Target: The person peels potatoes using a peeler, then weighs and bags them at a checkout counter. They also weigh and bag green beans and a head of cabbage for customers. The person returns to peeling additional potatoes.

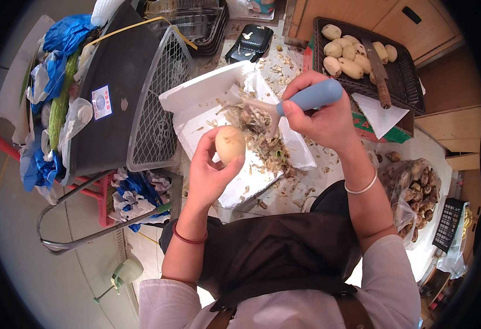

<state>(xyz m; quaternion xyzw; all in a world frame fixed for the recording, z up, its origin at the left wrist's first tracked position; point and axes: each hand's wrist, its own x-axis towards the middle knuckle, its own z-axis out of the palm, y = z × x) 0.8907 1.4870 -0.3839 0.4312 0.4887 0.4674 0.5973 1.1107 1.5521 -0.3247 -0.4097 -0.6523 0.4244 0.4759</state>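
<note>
A peeled, pale yellow root-vegetable segment (230, 144) with small brown marks is held upright in my left hand (213, 166). My right hand (320, 111) grips the blue handle of a peeler (310, 96), its head pointing left, a little above and right of the segment and apart from it. Beneath both hands lies a broken white foam box (201, 92) with a heap of brownish peelings (265, 144). At the upper right, a dark woven basket (409, 82) holds several pale peeled pieces (350, 68) and a knife (377, 70) with a wooden handle.
A clear bag of unpeeled brown roots (419, 191) stands at my right. On the left are a grey plastic crate (158, 111), a metal tube handle (84, 242) and wrapped green vegetables (63, 98). A black plastic container (252, 39) lies beyond the foam box; peel scraps litter the floor.
</note>
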